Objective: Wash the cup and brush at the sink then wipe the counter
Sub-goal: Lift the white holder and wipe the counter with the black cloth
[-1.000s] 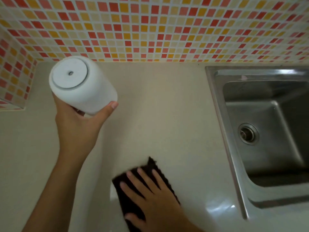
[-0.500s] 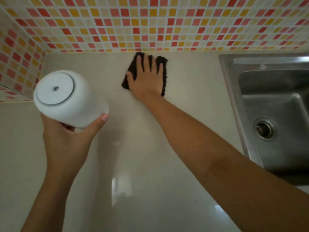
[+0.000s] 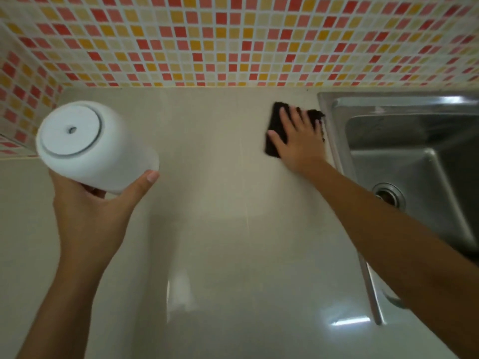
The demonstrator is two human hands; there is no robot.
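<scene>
While the right hand point(image 3: 298, 141) lay flat, fingers spread and palm down, on a dark cloth point(image 3: 276, 130), the cloth itself rested on the beige counter point(image 3: 220, 203) at the far end, close to the tiled wall point(image 3: 233, 40) and just beside the left rim of the steel sink point(image 3: 388, 156). The cloth's right corner reached the sink rim; its left and near edges showed past the thumb and palm, so most of the cloth sat under and to the left of the hand. The hand pressed on the cloth and did not curl around it. The right forearm crossed the near corner of the sink, hiding part of the rim. The left hand point(image 3: 88, 213) was closed around a white cup point(image 3: 96, 149), held up above the left side of the counter and clear of the surface. The cup was tilted, its flat base with a small central hole turned toward the camera; the thumb lay along the right side of the cup wall and the other fingers wrapped beneath it, mostly hidden. The cup's mouth could not be seen. The cup and the cloth were well apart, with bare counter between them. The sink basin showed its drain point(image 3: 388, 198). Glare marked the near part of the counter.
</scene>
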